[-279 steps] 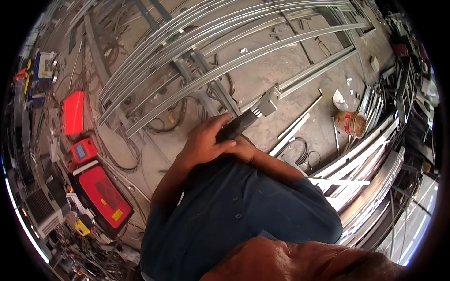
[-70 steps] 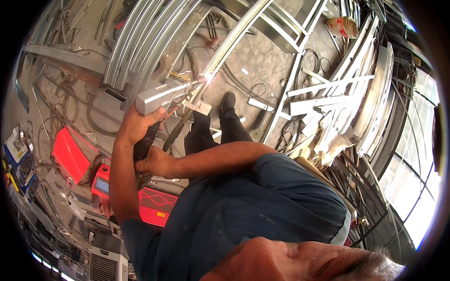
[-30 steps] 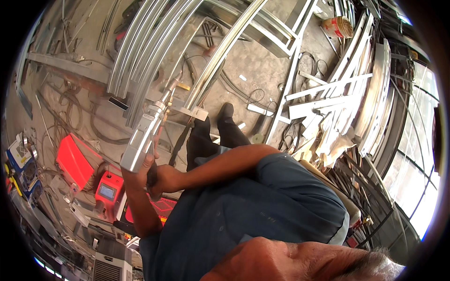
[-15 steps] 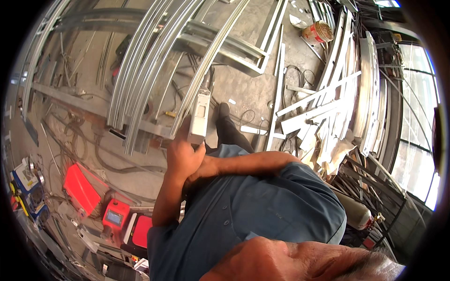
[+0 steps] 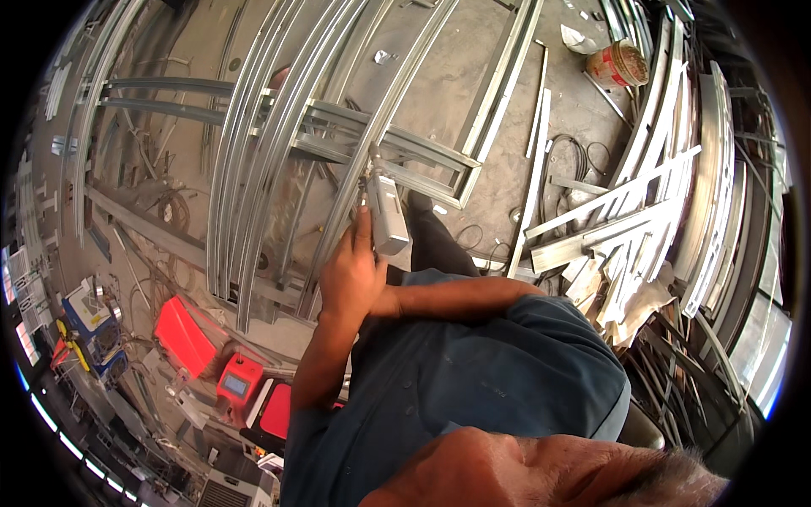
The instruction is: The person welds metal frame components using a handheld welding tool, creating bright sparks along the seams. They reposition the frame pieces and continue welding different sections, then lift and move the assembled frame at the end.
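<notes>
Shifted since the frame of one second ago: one silver hand-held tool, then left of one long metal rail near its lower end; its body now lies just right of that rail. Hands: two, moved along with the tool; left hand closed round the tool's lower part, index finger laid forward along its left side; right hand tucked beneath the left one and mostly hidden, its grip cannot be told. Nozzle: one, directed away from the body, close to the rail; contact cannot be told. Beyond it, crossbars: two, running to the right, more of them in view than one second ago; to the left, a group of curved rails, several, overlapping, exact count uncertain. Dark trouser leg: one visible, against two one second ago. Further out, on the floor: one red-marked can, tilted; a pile of pale strips, too tangled to count; at lower left, one red control box with a screen, one red panel and one blue machine; all these also showed earlier.
</notes>
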{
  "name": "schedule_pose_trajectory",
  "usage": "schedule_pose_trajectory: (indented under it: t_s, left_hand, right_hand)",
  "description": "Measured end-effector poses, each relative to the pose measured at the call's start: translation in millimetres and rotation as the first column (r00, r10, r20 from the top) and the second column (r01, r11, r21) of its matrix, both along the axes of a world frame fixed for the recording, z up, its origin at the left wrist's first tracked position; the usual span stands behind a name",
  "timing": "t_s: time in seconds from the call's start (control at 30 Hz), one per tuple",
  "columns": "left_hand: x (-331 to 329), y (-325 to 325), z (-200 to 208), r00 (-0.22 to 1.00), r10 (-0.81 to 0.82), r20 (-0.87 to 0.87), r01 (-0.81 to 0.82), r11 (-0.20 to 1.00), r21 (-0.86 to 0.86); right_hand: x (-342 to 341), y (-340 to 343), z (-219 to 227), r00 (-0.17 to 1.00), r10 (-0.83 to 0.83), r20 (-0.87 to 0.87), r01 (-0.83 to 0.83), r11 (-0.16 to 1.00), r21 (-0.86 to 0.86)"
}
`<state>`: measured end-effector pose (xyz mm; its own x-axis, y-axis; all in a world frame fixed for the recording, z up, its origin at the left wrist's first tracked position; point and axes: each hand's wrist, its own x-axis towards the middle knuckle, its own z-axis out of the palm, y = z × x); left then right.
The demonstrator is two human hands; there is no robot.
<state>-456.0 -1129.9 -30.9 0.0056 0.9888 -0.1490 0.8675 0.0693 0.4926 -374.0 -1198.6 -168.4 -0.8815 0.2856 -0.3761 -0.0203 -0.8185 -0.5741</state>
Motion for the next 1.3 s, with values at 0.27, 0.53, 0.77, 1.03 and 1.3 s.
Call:
schedule_pose_trajectory:
  t_s: [0.27,0.53,0.77,1.03,1.3]
  left_hand:
    - [10,25,-3,0.996,0.064,-0.068,-0.073,0.988,-0.137]
    - [2,25,-9,0.997,0.012,-0.07,-0.02,0.993,-0.115]
    - [-5,23,-14,0.996,-0.02,-0.084,0.012,0.996,-0.09]
    - [-12,30,-11,0.999,-0.018,-0.05,0.011,0.991,-0.135]
    - [-16,34,-6,1.0,0.016,-0.003,-0.017,0.99,-0.137]
  right_hand:
    - [12,21,1,0.996,0.049,-0.069,-0.058,0.989,-0.134]
    - [5,19,0,0.997,0.043,-0.059,-0.052,0.984,-0.172]
    - [-8,13,1,0.998,0.027,-0.05,-0.036,0.983,-0.18]
    - [-16,12,2,1.0,-0.001,-0.027,-0.005,0.979,-0.202]
    - [-21,11,3,1.0,-0.006,-0.016,0.002,0.974,-0.224]
